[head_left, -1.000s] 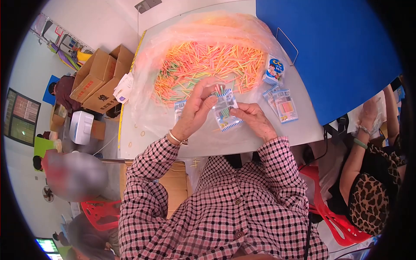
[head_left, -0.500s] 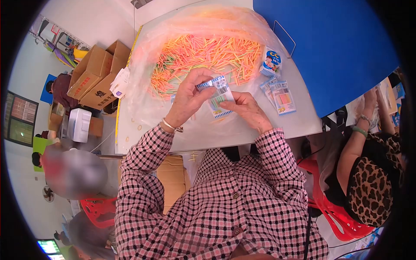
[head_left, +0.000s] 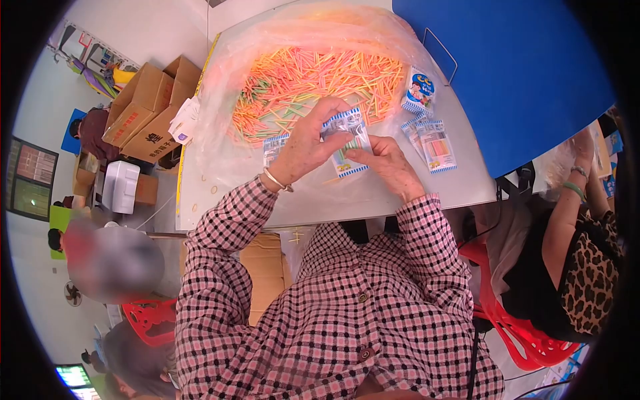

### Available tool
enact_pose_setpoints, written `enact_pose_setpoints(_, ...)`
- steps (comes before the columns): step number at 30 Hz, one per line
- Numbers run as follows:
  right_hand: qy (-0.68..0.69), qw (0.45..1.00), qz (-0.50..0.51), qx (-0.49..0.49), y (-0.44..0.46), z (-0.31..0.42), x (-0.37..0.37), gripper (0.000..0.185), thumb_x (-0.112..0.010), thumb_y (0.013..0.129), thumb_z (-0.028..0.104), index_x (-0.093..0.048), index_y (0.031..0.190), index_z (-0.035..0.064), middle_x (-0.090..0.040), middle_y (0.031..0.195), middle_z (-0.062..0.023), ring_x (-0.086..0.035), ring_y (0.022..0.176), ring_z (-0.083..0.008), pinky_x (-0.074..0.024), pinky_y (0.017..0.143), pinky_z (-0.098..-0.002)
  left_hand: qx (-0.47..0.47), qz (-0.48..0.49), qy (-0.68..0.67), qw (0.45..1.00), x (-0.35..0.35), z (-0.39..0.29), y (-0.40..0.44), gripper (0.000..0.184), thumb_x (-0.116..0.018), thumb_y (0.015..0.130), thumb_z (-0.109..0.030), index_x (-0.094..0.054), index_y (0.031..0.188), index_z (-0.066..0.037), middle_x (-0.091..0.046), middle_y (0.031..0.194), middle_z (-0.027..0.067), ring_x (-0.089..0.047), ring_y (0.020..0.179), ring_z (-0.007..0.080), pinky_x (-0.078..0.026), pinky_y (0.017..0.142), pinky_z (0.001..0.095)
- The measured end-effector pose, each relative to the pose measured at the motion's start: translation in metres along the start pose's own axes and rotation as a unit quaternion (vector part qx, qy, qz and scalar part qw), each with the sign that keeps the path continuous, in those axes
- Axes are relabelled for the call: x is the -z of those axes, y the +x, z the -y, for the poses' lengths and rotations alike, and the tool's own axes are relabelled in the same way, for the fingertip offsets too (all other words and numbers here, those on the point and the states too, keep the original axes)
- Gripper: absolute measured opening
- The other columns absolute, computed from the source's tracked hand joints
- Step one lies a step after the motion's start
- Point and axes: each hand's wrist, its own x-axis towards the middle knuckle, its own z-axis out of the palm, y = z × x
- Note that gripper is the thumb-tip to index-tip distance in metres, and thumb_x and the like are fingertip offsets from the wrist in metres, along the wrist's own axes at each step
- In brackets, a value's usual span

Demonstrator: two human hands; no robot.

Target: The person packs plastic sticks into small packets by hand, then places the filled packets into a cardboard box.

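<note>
A small clear plastic packet [head_left: 348, 124] with blue-striped ends is held up over the near part of the table, and coloured sticks show through it. My left hand [head_left: 312, 143] grips its left side, thumb across the front. On its lower right, my right hand [head_left: 388, 162] pinches the packet between thumb and fingers. Beyond both hands lies a heap of thin pink, orange, yellow and green sticks [head_left: 320, 83] on a clear plastic sheet [head_left: 220, 100]. Partly behind my left wrist, another striped packet [head_left: 272, 148] rests on the table.
Filled packets [head_left: 437, 147] lie right of my hands, beside a blue-and-white pack [head_left: 419, 92]. A blue board [head_left: 507, 80] covers the right side. Cardboard boxes [head_left: 143, 107] stand left. A co-worker's arm [head_left: 567, 200] is at right, near a red chair [head_left: 513, 327].
My hands and the packet have shifted slightly right and up in view. The packet beside my left wrist shows more now. The co-worker at right has moved their arm.
</note>
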Motion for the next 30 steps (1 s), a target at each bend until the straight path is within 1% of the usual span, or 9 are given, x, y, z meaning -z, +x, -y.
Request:
enact_pose_setpoints(3,-0.002,1.000,-0.006,0.015,0.001,-0.002,0.005,0.026,-0.067,0.082,0.018,-0.066,0.101,0.0000,-0.066,0.090,-0.0027,-0.058,0.078,-0.0061,-0.0451,0.072,-0.0211,0.002,-0.006,0.019,1.000,-0.004,-0.002,0.002,0.041,-0.060,0.081,0.003,-0.043,0.117,-0.006,-0.049,0.112,0.0045,-0.052,0.104,0.0131,-0.046,0.082,0.0262)
enact_pose_setpoints(7,0.013,1.000,-0.004,0.006,-0.005,0.002,0.007,0.025,-0.064,0.084,0.018,-0.066,0.102,0.0005,-0.067,0.090,-0.0035,-0.059,0.078,-0.0064,-0.0458,0.071,-0.0213,-0.015,-0.012,-0.039,0.999,-0.007,0.000,0.004,0.043,-0.061,0.081,0.003,-0.042,0.119,-0.006,-0.048,0.116,0.0051,-0.051,0.105,0.0131,-0.046,0.083,0.0264)
enact_pose_setpoints(10,0.027,1.000,-0.002,-0.004,-0.007,0.002,0.008,0.025,-0.064,0.084,0.018,-0.066,0.102,0.0004,-0.067,0.090,-0.0036,-0.058,0.079,-0.0064,-0.0455,0.072,-0.0213,0.031,0.021,-0.128,0.991,-0.003,-0.004,0.005,0.045,-0.061,0.081,0.003,-0.041,0.120,-0.006,-0.047,0.116,0.0052,-0.050,0.107,0.0130,-0.046,0.084,0.0264)
enact_pose_setpoints(13,0.041,0.999,-0.004,-0.006,-0.007,0.000,0.009,0.028,-0.068,0.082,0.019,-0.066,0.102,-0.0002,-0.066,0.091,-0.0031,-0.057,0.079,-0.0059,-0.0440,0.075,-0.0211,0.047,0.034,-0.086,0.995,0.002,0.002,0.003,0.046,-0.061,0.081,0.002,-0.040,0.121,-0.006,-0.047,0.118,0.0054,-0.051,0.106,0.0129,-0.047,0.085,0.0262)
enact_pose_setpoints(19,0.027,0.999,-0.034,0.026,-0.006,-0.006,0.008,0.027,-0.061,0.087,0.020,-0.066,0.104,0.0000,-0.067,0.090,-0.0031,-0.058,0.078,-0.0053,-0.0458,0.070,-0.0205,0.058,0.030,-0.038,0.997,0.003,0.010,0.000,0.046,-0.061,0.082,0.002,-0.040,0.122,-0.006,-0.044,0.122,0.0061,-0.051,0.106,0.0133,-0.047,0.086,0.0266)
enact_pose_setpoints(22,0.022,0.999,-0.035,0.014,-0.010,-0.002,0.007,0.027,-0.062,0.086,0.020,-0.066,0.103,-0.0002,-0.066,0.089,-0.0021,-0.057,0.079,-0.0048,-0.0448,0.071,-0.0203,0.024,0.020,0.009,0.999,-0.002,0.005,-0.005,0.045,-0.060,0.083,0.000,-0.040,0.122,-0.006,-0.049,0.117,0.0061,-0.053,0.104,0.0132,-0.047,0.085,0.0267)
enact_pose_setpoints(25,0.033,0.999,-0.023,-0.017,-0.018,0.004,0.014,0.025,-0.064,0.085,0.020,-0.066,0.101,-0.0002,-0.065,0.086,-0.0007,-0.055,0.080,-0.0049,-0.0430,0.074,-0.0204,0.064,0.051,-0.064,0.995,0.010,-0.003,-0.006,0.043,-0.060,0.084,-0.002,-0.041,0.122,-0.005,-0.053,0.111,0.0059,-0.054,0.102,0.0132,-0.047,0.084,0.0267)
enact_pose_setpoints(27,-0.123,0.985,-0.117,0.032,-0.026,0.002,0.034,0.023,-0.062,0.087,0.019,-0.066,0.100,0.0004,-0.064,0.083,0.0009,-0.054,0.079,-0.0045,-0.0424,0.073,-0.0202,0.089,0.060,-0.099,0.989,0.025,0.000,-0.011,0.043,-0.060,0.084,-0.002,-0.041,0.122,-0.005,-0.055,0.108,0.0058,-0.055,0.101,0.0133,-0.047,0.084,0.0267)
enact_pose_setpoints(30,-0.206,0.959,-0.168,0.099,-0.047,0.008,0.069,0.022,-0.060,0.087,0.018,-0.067,0.099,0.0005,-0.064,0.092,-0.0011,-0.054,0.085,-0.0076,-0.0419,0.075,-0.0231,0.115,-0.030,-0.048,0.992,0.065,0.027,-0.025,0.041,-0.064,0.083,-0.008,-0.047,0.119,-0.005,-0.058,0.105,0.0056,-0.056,0.097,0.0116,-0.046,0.083,0.0264)
